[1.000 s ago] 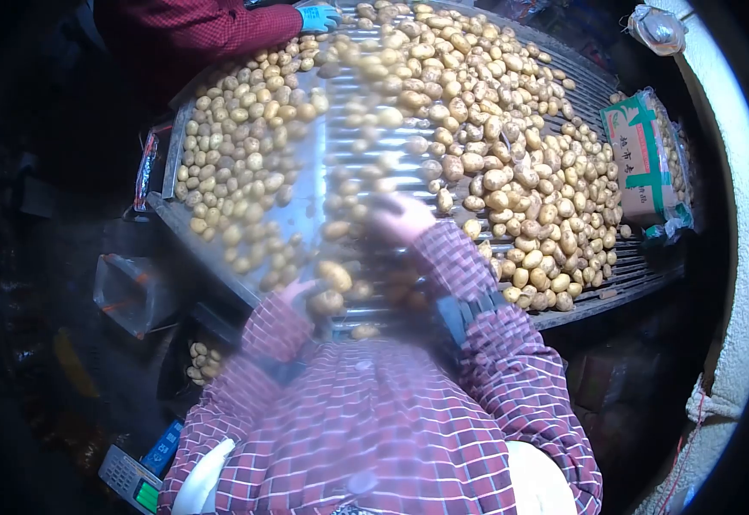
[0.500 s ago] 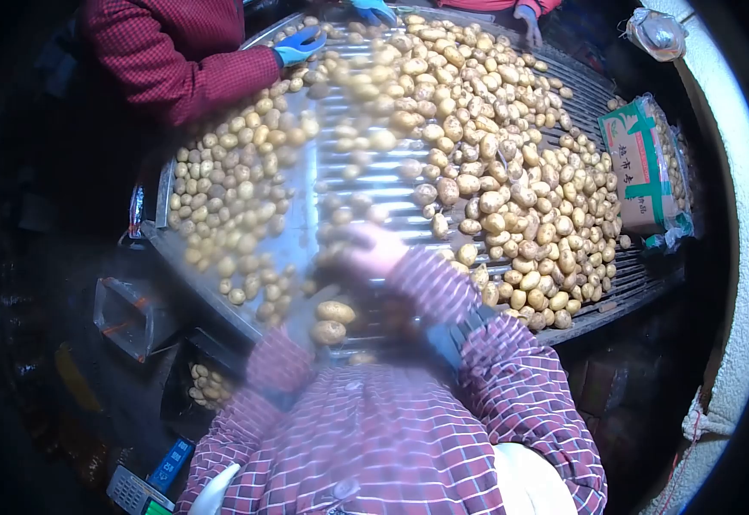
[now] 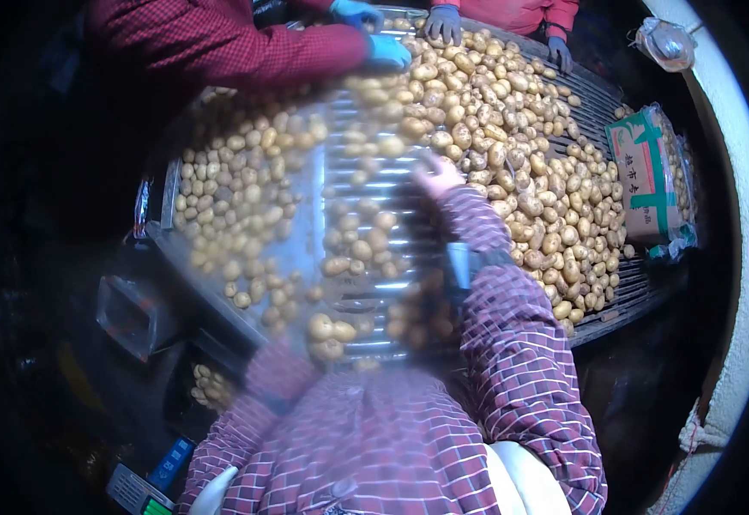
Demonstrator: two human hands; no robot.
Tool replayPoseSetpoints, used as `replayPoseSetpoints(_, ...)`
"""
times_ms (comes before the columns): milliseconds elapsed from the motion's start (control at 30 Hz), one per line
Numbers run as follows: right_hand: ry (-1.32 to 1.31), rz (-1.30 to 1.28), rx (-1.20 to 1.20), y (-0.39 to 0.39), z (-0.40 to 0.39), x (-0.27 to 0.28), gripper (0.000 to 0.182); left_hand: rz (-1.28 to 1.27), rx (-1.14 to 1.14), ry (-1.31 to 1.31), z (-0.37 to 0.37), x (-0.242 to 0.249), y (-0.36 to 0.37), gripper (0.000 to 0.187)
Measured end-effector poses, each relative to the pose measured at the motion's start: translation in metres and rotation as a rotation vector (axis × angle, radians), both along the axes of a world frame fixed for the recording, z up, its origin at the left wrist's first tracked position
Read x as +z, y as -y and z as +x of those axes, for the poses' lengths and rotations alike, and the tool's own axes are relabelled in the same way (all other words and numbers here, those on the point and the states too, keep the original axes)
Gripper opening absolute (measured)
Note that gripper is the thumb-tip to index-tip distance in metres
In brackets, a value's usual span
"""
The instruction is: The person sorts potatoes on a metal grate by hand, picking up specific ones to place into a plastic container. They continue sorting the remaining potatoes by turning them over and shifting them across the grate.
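Many potatoes [image 3: 555, 215] lie heaped on the right of a slatted metal sorting table [image 3: 366, 184]. My right hand [image 3: 440, 177] reaches over the slats at the heap's left edge, its fingers smeared by motion. Close to my body, a few potatoes [image 3: 327, 336] sit beside the end of my left sleeve [image 3: 282, 369]. My left hand is too blurred there to make out its fingers. More potatoes [image 3: 362, 249] are scattered on the slats between my arms.
Smaller potatoes [image 3: 237, 189] spread over the left tray. Opposite, a co-worker's blue-gloved hand [image 3: 389, 53] and another person's grey-gloved hand [image 3: 444, 24] are over the potatoes. A taped carton [image 3: 645, 176] stands at the right edge, a clear-sided container [image 3: 127, 318] at lower left.
My right hand has moved forward and right toward the heap. More potatoes now show on the slats near me. The blue-gloved co-worker has reached further right, and a grey-gloved hand has appeared.
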State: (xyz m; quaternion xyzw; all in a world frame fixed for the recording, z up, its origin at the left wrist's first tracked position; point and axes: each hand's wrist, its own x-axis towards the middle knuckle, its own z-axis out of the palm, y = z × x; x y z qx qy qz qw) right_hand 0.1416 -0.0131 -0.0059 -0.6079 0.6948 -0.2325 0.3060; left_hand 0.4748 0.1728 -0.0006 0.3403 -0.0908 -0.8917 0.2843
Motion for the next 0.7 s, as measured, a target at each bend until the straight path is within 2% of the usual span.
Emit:
replayPoseSetpoints(33, 0.224, -0.031, 0.106, -0.002, -0.032, -0.016, 0.036, 0.017, 0.016, -0.017, 0.002, 0.0, -0.001, 0.039)
replayPoseSetpoints(100, 0.205, 0.016, 0.201, 0.003, -0.075, -0.03, 0.036, 0.052, 0.043, -0.049, 0.004, -0.001, 0.0, 0.04)
replayPoseSetpoints(133, -0.041, 0.092, 0.186, 0.004, -0.085, -0.024, 0.037, 0.075, 0.053, -0.07, 0.005, 0.0, -0.001, 0.041)
replayPoseSetpoints(200, 0.083, 0.196, -0.252, -0.017, -0.048, 0.024, 0.037, 0.132, 0.075, -0.129, 0.005, 0.006, -0.001, 0.041)
replayPoseSetpoints(267, -0.59, 0.217, 0.102, -0.023, -0.019, 0.015, 0.042, 0.229, 0.115, -0.235, 0.005, 0.016, 0.001, 0.042)
replayPoseSetpoints(300, -0.766, 0.393, 0.19, -0.018, -0.007, -0.001, 0.042, 0.314, 0.139, -0.319, 0.005, 0.023, 0.003, 0.043)
replayPoseSetpoints(333, -0.82, 0.455, 0.19, -0.017, 0.002, -0.022, 0.039, 0.379, 0.111, -0.373, 0.006, 0.03, 0.006, 0.043)
replayPoseSetpoints(400, -0.993, 0.453, 0.191, -0.026, 0.03, -0.017, 0.034, 0.4, -0.005, -0.395, 0.015, 0.037, 0.016, 0.045)
replayPoseSetpoints(433, -0.939, 0.481, 0.153, -0.019, 0.028, -0.028, 0.033, 0.381, -0.097, -0.389, 0.022, 0.039, 0.021, 0.046)
replayPoseSetpoints(467, -0.886, 0.511, 0.119, -0.014, 0.023, -0.037, 0.032, 0.126, -0.048, -0.164, 0.029, 0.039, 0.006, 0.051)
replayPoseSetpoints(500, -0.759, 0.409, 0.122, -0.025, 0.024, -0.008, 0.033, 0.022, 0.023, -0.122, 0.038, 0.024, -0.005, 0.055)
replayPoseSetpoints(533, -0.57, 0.37, 0.134, -0.021, 0.012, -0.018, 0.035, -0.079, 0.094, -0.075, 0.047, 0.009, -0.015, 0.059)
replayPoseSetpoints(567, -0.358, 0.16, 0.277, -0.026, -0.008, -0.025, 0.037, -0.037, 0.196, -0.22, 0.059, -0.042, -0.02, 0.061)
replayPoseSetpoints(667, 1.081, 0.33, 0.108, -0.079, -0.007, -0.002, 0.056, 0.112, 0.515, -0.143, 0.066, -0.036, -0.03, 0.061)
replayPoseSetpoints(700, 1.355, 0.397, 0.04, -0.092, 0.001, 0.002, 0.056, 0.015, 0.592, -0.139, 0.073, -0.043, -0.039, 0.065)
